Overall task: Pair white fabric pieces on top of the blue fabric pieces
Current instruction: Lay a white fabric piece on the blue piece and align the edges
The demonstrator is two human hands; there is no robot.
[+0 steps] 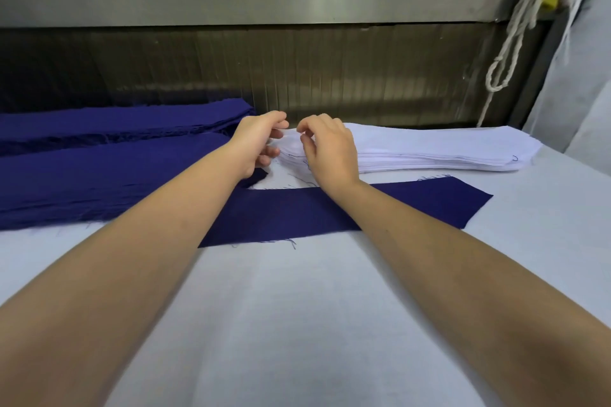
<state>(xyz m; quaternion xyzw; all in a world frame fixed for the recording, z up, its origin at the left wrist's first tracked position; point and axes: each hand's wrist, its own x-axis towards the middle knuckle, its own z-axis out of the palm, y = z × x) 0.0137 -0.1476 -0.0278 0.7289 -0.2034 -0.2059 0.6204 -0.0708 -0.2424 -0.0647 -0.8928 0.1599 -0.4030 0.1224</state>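
At the left end of the white stack (429,149): right hand (327,149) pinches the top layer's edge; left hand (259,142) fingers curled against same end, grip unclear. Blue strip (297,211) flat just nearer, under both forearms. Blue stacks (99,182) left.

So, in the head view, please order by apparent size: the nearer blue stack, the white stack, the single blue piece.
Largest: nearer blue stack.
Single blue piece and white stack look alike; each is partly hidden, so unranked.
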